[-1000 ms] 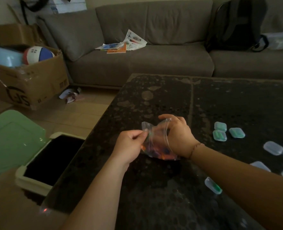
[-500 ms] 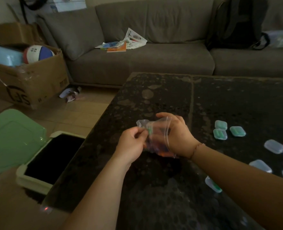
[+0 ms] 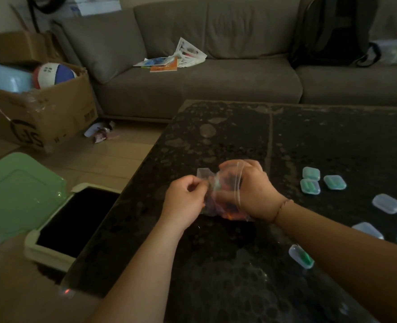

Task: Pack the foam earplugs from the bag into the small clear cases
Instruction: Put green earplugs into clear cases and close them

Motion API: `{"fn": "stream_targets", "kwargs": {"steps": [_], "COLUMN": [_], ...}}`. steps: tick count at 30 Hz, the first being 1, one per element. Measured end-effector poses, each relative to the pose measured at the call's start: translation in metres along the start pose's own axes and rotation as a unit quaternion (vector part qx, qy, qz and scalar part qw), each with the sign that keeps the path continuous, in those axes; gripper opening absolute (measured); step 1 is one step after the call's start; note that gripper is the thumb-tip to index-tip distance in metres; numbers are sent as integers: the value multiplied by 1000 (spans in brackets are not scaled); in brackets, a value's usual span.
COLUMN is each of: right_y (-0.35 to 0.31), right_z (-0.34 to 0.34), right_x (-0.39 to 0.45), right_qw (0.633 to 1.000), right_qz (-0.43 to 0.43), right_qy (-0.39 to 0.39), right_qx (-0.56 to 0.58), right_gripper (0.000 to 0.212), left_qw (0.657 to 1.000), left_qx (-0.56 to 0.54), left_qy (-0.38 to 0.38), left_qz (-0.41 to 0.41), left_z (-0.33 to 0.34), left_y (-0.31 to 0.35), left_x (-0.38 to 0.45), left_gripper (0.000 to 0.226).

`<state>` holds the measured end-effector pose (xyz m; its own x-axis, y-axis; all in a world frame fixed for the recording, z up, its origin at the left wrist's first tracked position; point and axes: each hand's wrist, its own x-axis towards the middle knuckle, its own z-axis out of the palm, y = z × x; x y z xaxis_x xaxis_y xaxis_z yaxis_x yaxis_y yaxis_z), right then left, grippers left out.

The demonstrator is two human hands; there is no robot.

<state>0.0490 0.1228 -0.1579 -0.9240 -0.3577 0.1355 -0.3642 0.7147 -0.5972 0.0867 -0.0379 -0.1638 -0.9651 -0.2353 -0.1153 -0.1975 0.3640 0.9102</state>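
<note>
Dark table [image 3: 216, 141], 3 green-filled cases [image 3: 322, 181]

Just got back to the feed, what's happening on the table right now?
The person holds a small clear bag of colourful earplugs above the dark table. The left hand pinches one edge; the right hand grips the other side. Three green-filled cases and several clear cases lie to the right.

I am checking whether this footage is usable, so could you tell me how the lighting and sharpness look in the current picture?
Head view: dim overall, so the dark table swallows detail. The bag and both hands, left hand and right hand, look soft and slightly blurred. Wide-angle bending curves the sofa. Pale cases stand out clearly.
</note>
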Motion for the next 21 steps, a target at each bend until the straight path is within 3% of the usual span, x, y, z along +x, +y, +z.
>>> {"fn": "stream_targets", "kwargs": {"steps": [7, 13, 15, 17, 19, 21], "right_y": [5, 12, 14, 16, 20, 25], "right_z": [-17, -54, -70, -86, -97, -101], "right_x": [-12, -42, -65, -95, -124, -146], "right_qw": [998, 992, 995, 997, 993, 989], "right_qz": [-4, -9, -1, 34, 78, 129], "right_qy": [-19, -15, 28, 64, 78, 62], "right_qx": [-67, -122, -97, -14, 30, 23], "right_gripper": [48, 28, 30, 30, 32, 40], "left_qw": [997, 990, 973, 950, 947, 938], "left_qx": [-41, 54, 149, 180, 177, 214], "left_qy": [70, 126, 175, 200, 60, -139], "left_qz": [-3, -24, 19, 161, 262, 235], "left_z": [-8, -11, -8, 0, 15, 36], "left_y": [2, -6, -4, 8, 27, 40], "left_x": [2, 7, 0, -23, -55, -84], "left_gripper": [22, 15, 26, 32, 30, 40]}}
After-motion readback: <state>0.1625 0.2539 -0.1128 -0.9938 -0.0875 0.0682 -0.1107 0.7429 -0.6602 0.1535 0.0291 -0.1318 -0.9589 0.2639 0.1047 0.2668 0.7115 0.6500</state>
